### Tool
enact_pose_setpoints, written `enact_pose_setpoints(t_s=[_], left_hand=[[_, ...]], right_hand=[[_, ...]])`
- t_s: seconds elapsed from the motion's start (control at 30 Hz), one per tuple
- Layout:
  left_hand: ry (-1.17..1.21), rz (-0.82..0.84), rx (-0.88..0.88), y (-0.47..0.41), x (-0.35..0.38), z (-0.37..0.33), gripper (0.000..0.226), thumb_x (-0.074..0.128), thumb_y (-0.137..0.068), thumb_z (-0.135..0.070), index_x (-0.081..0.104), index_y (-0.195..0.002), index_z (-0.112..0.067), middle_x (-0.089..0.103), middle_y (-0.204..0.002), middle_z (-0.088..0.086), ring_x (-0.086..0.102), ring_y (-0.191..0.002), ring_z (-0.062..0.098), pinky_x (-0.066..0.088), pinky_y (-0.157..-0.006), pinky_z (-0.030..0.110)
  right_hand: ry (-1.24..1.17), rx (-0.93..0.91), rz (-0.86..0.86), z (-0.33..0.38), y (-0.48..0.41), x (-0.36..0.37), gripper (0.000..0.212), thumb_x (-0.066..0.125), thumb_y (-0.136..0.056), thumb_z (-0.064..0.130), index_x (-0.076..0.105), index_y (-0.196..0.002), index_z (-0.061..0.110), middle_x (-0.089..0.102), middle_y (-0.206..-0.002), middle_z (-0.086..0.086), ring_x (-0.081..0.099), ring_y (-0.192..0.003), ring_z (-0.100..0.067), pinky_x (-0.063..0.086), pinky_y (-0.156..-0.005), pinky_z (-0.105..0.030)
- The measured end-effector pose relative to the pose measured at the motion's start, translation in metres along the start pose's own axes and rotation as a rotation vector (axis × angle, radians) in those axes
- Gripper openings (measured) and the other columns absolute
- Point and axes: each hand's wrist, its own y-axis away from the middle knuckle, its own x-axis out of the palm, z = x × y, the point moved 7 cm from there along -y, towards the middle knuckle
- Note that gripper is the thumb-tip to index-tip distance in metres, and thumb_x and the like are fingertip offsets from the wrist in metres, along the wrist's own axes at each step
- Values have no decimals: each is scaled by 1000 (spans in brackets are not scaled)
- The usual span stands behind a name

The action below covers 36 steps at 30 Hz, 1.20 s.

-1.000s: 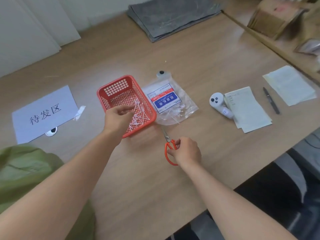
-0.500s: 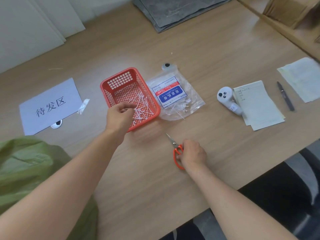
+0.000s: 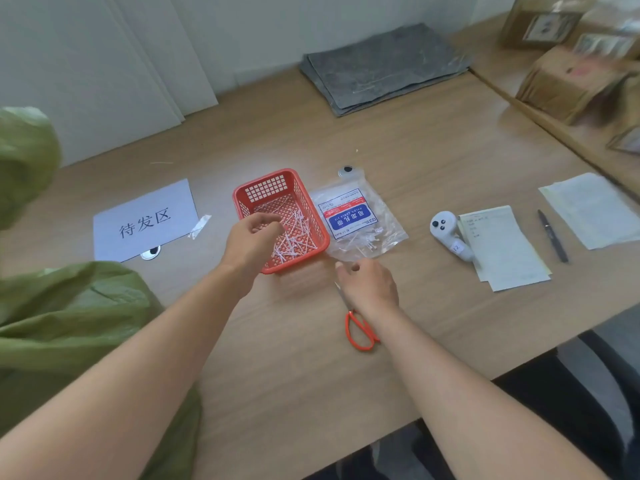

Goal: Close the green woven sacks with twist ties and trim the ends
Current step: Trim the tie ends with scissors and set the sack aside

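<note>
A green woven sack (image 3: 69,323) lies bunched at the table's left edge, under my left forearm. My left hand (image 3: 251,242) reaches into the red basket (image 3: 242,199), fingers bent down over the loose white ties (image 3: 294,237); the hand hides whether they pinch one. The orange-handled scissors (image 3: 358,332) lie flat on the table. My right hand (image 3: 369,287) hovers over their blades with loosely curled fingers and holds nothing. It is just short of the clear bag of ties (image 3: 356,220).
A paper sign (image 3: 145,220) lies left of the basket. To the right are a white controller (image 3: 446,232), paper sheets (image 3: 502,247) and a pen (image 3: 552,235). Grey felt (image 3: 381,67) is at the back, cardboard boxes (image 3: 568,84) at the far right.
My right hand has let go of the scissors' handles and moved forward toward the bag of ties. The scissors stay flat on the table. My left hand remains in the basket.
</note>
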Motion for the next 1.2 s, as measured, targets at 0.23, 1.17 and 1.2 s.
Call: enact_pose_setpoints(t_s=[0.23, 1.17, 1.2], left_hand=[[99, -40, 141, 49, -56, -58, 22, 62, -98, -24, 70, -119, -21, 66, -108, 1, 59, -87, 12, 45, -74, 26], [255, -399, 162, 167, -472, -39, 30, 54, -94, -35, 65, -103, -9, 60, -93, 8, 53, -83, 25, 44, -75, 37], [205, -388, 118, 163, -474, -31, 28, 52, -93, -32, 63, -101, -8, 60, -94, 10, 52, -82, 26, 44, -77, 37]], right_hand=[[-306, -192, 103, 92, 48, -36, 57, 47, -90, 68, 72, -104, 19, 73, -99, 1, 68, -99, -23, 60, -90, -48], [-35, -693, 258, 410, 310, 81, 49, 69, -87, 54, 66, -120, 19, 68, -114, 6, 63, -111, -17, 53, -99, -37], [8, -676, 282, 410, 311, 89, 56, 74, -82, 52, 63, -126, 19, 66, -120, 5, 62, -115, -17, 52, -100, -36]])
